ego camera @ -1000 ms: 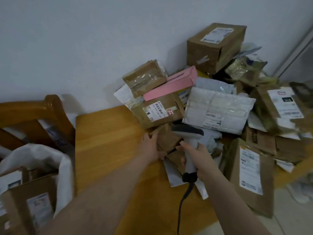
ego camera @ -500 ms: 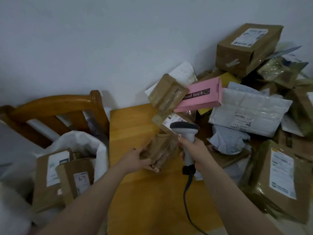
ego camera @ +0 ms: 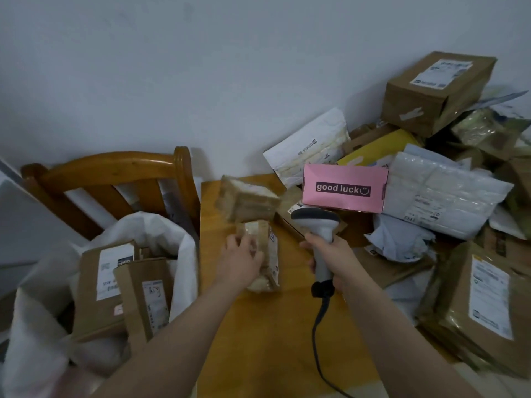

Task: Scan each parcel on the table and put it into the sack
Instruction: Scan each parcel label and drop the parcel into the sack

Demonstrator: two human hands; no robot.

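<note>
- Scanning is judged the step in hand: a small brown parcel (ego camera: 265,254) is grasped in the curled fingers of the left hand (ego camera: 240,261), over the table (ego camera: 258,340), right of the sack (ego camera: 184,248).
- The scanner (ego camera: 316,222) is gripped by the right hand (ego camera: 333,261), just right of the parcel.
- Next, the label must be turned towards the scanner.

A small tape-wrapped parcel (ego camera: 265,254) stood roughly upright, left of and below the pink "good luck" box (ego camera: 344,188), gripped by the left hand (ego camera: 240,259). The grey scanner (ego camera: 316,222), held upright in the right hand (ego camera: 333,259), had its head just beneath that box. Far left of the box, the white sack (ego camera: 184,248) gaped open with two brown cardboard parcels (ego camera: 92,305) inside.
</note>
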